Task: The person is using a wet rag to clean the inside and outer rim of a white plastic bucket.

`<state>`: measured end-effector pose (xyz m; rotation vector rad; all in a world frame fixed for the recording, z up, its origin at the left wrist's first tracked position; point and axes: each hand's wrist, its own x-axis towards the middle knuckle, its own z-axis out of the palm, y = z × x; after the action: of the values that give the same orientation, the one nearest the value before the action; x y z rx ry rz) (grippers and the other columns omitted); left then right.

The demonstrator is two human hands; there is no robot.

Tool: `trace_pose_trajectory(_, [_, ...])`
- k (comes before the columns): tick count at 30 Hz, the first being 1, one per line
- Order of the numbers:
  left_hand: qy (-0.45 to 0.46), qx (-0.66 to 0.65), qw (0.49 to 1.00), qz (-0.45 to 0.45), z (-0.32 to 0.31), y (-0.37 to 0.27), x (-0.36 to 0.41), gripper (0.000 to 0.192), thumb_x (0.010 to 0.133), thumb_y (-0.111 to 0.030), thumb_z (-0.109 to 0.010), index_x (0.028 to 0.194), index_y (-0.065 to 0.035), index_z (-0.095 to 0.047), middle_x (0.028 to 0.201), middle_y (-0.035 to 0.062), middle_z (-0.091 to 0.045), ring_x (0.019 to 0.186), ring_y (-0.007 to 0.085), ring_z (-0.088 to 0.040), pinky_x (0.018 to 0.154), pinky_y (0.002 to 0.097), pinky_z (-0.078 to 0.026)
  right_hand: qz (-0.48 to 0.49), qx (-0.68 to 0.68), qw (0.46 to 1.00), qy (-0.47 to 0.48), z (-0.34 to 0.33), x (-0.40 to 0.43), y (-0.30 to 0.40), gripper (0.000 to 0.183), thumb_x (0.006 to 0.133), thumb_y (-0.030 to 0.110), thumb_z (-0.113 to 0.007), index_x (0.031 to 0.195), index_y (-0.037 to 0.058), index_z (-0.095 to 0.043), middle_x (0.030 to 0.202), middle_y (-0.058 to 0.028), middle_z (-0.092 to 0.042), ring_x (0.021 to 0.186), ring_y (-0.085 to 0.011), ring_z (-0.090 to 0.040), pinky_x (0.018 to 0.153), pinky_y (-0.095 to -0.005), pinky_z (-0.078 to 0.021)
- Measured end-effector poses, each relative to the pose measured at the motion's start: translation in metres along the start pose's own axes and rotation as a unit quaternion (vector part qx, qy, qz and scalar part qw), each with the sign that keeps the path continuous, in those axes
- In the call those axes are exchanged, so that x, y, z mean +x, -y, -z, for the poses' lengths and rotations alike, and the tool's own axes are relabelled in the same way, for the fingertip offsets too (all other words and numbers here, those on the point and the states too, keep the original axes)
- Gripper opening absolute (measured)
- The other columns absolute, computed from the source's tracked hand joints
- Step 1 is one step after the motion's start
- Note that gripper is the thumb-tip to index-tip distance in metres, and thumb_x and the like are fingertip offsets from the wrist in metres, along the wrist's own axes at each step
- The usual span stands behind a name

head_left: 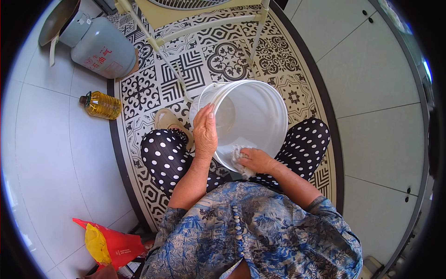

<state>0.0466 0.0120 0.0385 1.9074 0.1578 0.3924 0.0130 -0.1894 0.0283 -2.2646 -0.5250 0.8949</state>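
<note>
A white plastic bucket (259, 115) is tilted between my knees, its open mouth facing up towards me. My left hand (205, 134) lies against the left side of its rim, fingers extended and close together. In my right hand (256, 160) is a bunched pale grey-white cloth (240, 157), pressed on the inner wall near the rim closest to my body. The bucket's wire handle (204, 91) rests on its far left side. My left palm is hidden from view.
A cream metal stand (209, 28) with a round wire grille is ahead. At the left are a gas cylinder (102, 45), a pan (57, 21) and a bottle of yellow oil (104, 105). A red bag (125, 247) lies lower left; cabinet doors (379, 139) line the right.
</note>
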Motion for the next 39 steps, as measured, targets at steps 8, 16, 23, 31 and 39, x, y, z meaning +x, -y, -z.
trace_pose_trajectory(8, [0.013,0.044,0.999,-0.024,-0.006,0.001,-0.006,0.039,0.1,-0.028,-0.04,0.122,-0.0012,-0.059,0.126,0.0168,-0.055,0.123,0.031,-0.044,0.108,0.0397,-0.03,0.056,0.151,0.935,-0.316,0.065,0.02,0.06,0.031,0.088,0.027,-0.058,0.105,0.0016,-0.057,0.094,-0.0227,-0.061,0.091,-0.0426,-0.059,0.078,-0.0461,-0.0478])
trace_pose_trajectory(16, [0.023,0.031,0.999,-0.023,-0.004,0.0,-0.008,0.038,0.092,-0.023,-0.058,0.123,-0.0009,-0.058,0.127,0.0177,-0.054,0.123,0.0304,-0.045,0.106,0.0389,-0.033,0.037,-0.048,0.922,-0.384,0.093,0.066,0.085,0.026,0.09,0.026,-0.056,0.105,0.0049,-0.055,0.106,-0.0239,-0.052,0.085,-0.0407,-0.06,0.071,-0.0477,-0.0505])
trace_pose_trajectory(23, [0.013,0.005,1.0,-0.017,-0.001,0.006,-0.007,0.039,0.093,-0.025,-0.058,0.122,0.0002,-0.058,0.127,0.016,-0.054,0.123,0.0286,-0.046,0.106,0.0383,-0.033,-0.122,-0.1,0.904,-0.397,0.132,0.071,0.005,0.037,0.094,0.038,-0.044,0.117,0.0126,-0.057,0.112,-0.0216,-0.055,0.102,-0.0386,-0.057,0.081,-0.0471,-0.0516])
trace_pose_trajectory(31, [0.014,0.016,0.999,-0.025,-0.001,0.004,-0.005,0.038,0.094,-0.022,-0.055,0.123,0.0033,-0.057,0.127,0.0166,-0.056,0.119,0.0248,-0.051,0.103,0.0335,-0.037,-0.277,-0.037,0.882,-0.379,0.099,0.019,-0.048,0.039,0.093,0.038,-0.043,0.108,0.0047,-0.057,0.109,-0.0256,-0.055,0.102,-0.0432,-0.056,0.086,-0.051,-0.0454])
trace_pose_trajectory(39, [-0.024,-0.075,0.996,0.041,0.001,0.013,0.0,0.037,0.094,-0.023,-0.057,0.12,0.0025,-0.059,0.124,0.0167,-0.058,0.117,0.0266,-0.053,0.102,0.0354,-0.038,-0.276,-0.008,0.908,-0.315,0.073,-0.015,-0.043,0.04,0.092,0.035,-0.045,0.111,0.0021,-0.057,0.109,-0.0264,-0.057,0.102,-0.0421,-0.057,0.088,-0.0486,-0.0449])
